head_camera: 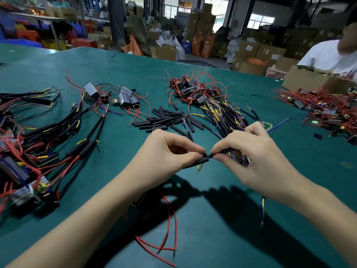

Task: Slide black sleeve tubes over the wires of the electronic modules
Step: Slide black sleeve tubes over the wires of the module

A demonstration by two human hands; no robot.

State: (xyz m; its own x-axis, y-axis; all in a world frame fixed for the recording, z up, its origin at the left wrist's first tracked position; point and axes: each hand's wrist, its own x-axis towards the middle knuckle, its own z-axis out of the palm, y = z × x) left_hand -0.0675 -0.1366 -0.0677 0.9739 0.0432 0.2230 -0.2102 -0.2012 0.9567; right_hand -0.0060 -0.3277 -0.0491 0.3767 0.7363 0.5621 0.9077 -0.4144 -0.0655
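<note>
Above the green table, my left hand (168, 153) pinches a black sleeve tube (201, 162) between thumb and forefinger. Yellow wire tips stick out of the tube's lower end. My right hand (249, 151) pinches a black sheathed wire bundle (222, 152) whose end meets the tube's mouth. Red wires (168, 229) hang from under my left hand; the module they belong to is mostly hidden beneath my wrist. A pile of loose black sleeve tubes (170, 120) lies just beyond my hands.
Sleeved modules (38, 151) with red wires lie at the left. More modules sit at the mid left (123, 97), centre back (195, 89) and right (326, 111). A person in a white shirt (326, 55) sits at the far right behind a cardboard box (307, 78).
</note>
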